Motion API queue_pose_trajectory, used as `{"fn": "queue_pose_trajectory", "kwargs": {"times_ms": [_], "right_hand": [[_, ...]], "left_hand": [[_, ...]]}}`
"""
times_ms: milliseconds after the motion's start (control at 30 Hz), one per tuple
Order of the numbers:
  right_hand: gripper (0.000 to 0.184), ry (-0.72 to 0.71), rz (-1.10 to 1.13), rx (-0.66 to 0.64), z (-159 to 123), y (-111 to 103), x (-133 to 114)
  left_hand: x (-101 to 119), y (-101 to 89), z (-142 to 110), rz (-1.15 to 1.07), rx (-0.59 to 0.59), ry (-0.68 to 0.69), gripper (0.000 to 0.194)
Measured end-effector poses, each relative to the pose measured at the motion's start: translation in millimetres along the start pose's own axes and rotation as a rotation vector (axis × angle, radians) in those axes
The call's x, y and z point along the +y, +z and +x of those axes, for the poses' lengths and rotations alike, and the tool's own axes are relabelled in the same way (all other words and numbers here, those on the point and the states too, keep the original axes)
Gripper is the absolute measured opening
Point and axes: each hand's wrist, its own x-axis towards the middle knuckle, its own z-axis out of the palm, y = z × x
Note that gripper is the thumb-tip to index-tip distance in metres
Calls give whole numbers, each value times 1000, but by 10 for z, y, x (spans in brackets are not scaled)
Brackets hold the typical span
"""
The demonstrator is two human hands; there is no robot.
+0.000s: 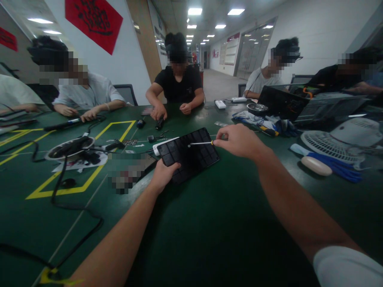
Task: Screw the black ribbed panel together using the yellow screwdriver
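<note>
A black solar panel [199, 157] with a grid of dark cells is tilted at the middle of the view. My left hand [164, 174] grips its near left edge, thumb lying over the face. In the closed fingers of my right hand [241, 140] is a screwdriver [202, 143] with a thin metal shaft and a yellow-tipped handle, mostly hidden by the fingers. Its shaft reaches left across the panel to a small pale round spot; whether the tip touches the spot, I cannot tell. A white object [163, 146] shows behind the panel's far left edge.
Left on the green table [209, 223] are a bowl [49, 155] of black parts, a black cable [56, 199] and yellow tape [56, 194]. Right stand a fan [335, 141], blue gloves [338, 165] and a pale oval object [316, 166]. Several people sit around the table.
</note>
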Motion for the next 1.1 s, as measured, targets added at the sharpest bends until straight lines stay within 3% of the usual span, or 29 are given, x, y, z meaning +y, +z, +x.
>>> {"fn": "queue_pose_trajectory", "kwargs": {"times_ms": [333,1100], "right_hand": [[27,-54,11,-9,26,74,7],[28,-24,30,-47,71,99,45]], "left_hand": [[30,21,-18,-12,9,1,40],[-5,19,9,-30,0,-6,39]]}}
